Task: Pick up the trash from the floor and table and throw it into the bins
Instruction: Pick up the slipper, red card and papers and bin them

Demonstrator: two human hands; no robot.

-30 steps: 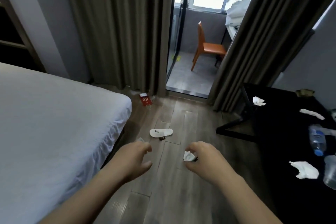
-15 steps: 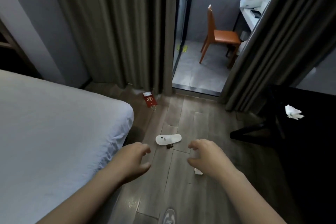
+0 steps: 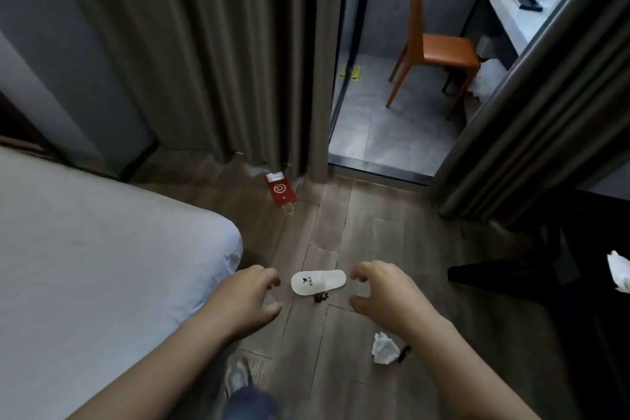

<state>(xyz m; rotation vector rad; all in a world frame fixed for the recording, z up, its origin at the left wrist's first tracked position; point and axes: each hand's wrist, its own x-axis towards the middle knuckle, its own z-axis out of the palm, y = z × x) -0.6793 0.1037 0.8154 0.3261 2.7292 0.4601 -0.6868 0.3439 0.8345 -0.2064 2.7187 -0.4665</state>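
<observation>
A crumpled white tissue [image 3: 384,348] lies on the wood floor under my right forearm, with a small dark scrap [image 3: 404,352] beside it. A white slipper [image 3: 318,281] rests on the floor between my two hands, and a tiny brown scrap [image 3: 320,297] sits just below it. A red paper bag [image 3: 280,192] lies flat by the curtain foot. Another white tissue [image 3: 618,274] shows on the black table at the right edge. My left hand [image 3: 250,298] and my right hand [image 3: 383,295] hover above the floor, fingers curled apart, both empty.
A white bed [image 3: 102,269] fills the left. Grey curtains [image 3: 211,54] hang ahead, and a doorway opens onto a balcony with an orange chair [image 3: 439,51]. The black table [image 3: 586,269] stands at the right. My shoe [image 3: 238,373] shows at the bottom. No bin is in view.
I have stepped forward and the view has tilted down. The slipper now lies between my hands, and the tissue has slid from beside my right hand to under my forearm.
</observation>
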